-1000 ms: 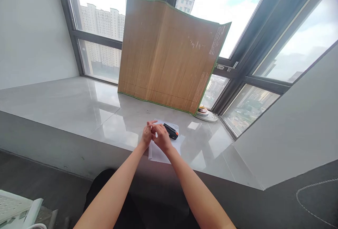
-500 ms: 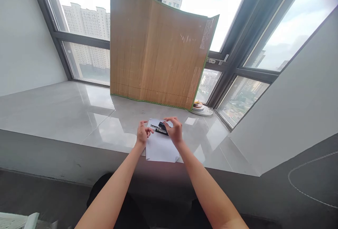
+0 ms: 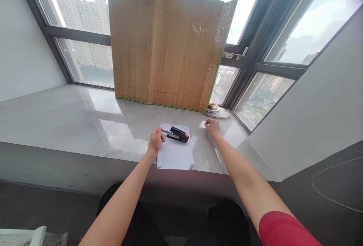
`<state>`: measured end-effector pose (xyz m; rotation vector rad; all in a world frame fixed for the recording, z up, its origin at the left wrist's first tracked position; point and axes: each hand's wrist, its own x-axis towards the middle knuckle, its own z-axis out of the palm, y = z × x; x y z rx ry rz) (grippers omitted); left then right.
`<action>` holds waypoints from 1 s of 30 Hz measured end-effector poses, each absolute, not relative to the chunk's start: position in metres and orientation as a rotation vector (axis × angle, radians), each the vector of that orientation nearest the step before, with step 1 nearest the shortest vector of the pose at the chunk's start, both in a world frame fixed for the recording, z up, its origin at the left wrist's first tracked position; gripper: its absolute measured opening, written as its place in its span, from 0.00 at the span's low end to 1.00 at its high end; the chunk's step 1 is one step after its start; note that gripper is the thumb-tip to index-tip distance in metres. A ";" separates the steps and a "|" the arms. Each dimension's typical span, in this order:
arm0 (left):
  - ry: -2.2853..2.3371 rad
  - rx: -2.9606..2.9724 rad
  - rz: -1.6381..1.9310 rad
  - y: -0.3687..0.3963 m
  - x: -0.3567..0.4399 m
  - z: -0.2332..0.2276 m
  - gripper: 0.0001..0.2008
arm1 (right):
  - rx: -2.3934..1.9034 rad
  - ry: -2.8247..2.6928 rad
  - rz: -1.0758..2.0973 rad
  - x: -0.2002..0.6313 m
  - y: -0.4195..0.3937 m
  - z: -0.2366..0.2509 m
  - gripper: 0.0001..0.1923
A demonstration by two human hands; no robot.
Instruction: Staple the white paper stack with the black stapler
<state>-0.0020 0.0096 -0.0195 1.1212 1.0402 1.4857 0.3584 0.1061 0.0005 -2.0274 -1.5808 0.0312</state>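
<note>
A black stapler with an orange end (image 3: 178, 134) lies on a white sheet of paper (image 3: 174, 153) near the front edge of the grey stone sill (image 3: 85, 117). My left hand (image 3: 157, 139) rests on the paper's left side, its fingertips at the stapler's metal nose. My right hand (image 3: 213, 127) is stretched out to the right, fingertips touching a small white box (image 3: 202, 124) on the sill. Whether the fingers grip the box is too small to tell.
A brown bamboo mat with green trim (image 3: 167, 45) stands folded against the window behind the paper. A stack of small round things on a white dish (image 3: 216, 111) sits in the window corner. A grey wall (image 3: 312, 98) closes the right side.
My right hand left the stapler and moved right to the small white box. My left hand stayed by the stapler's nose. The camera view shifted slightly.
</note>
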 end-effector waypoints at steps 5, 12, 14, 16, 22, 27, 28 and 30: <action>1.043 1.126 1.495 0.009 -0.002 -0.018 0.16 | -2.016 -1.608 0.087 0.344 0.127 -0.007 0.10; 1.043 1.103 1.499 0.009 -0.002 -0.016 0.16 | -1.947 -1.503 0.044 0.348 0.111 -0.009 0.16; 1.052 1.101 1.501 0.010 -0.002 -0.016 0.16 | -1.986 -1.434 0.073 0.352 0.100 -0.011 0.14; 1.059 1.089 1.510 0.010 -0.003 -0.015 0.16 | -2.029 -1.380 0.121 0.353 0.087 -0.017 0.14; 1.164 1.066 1.533 0.002 -0.003 -0.014 0.13 | -1.998 -1.389 0.226 0.342 0.065 -0.029 0.11; 1.885 1.544 1.328 0.013 -0.011 -0.001 0.06 | -1.922 -1.394 0.310 0.346 0.067 -0.028 0.12; 2.015 1.674 1.220 0.021 -0.015 0.003 0.07 | -1.906 -1.394 0.322 0.347 0.067 -0.029 0.12; 2.197 1.871 0.973 0.043 -0.026 0.010 0.12 | -1.886 -1.393 0.338 0.349 0.068 -0.030 0.12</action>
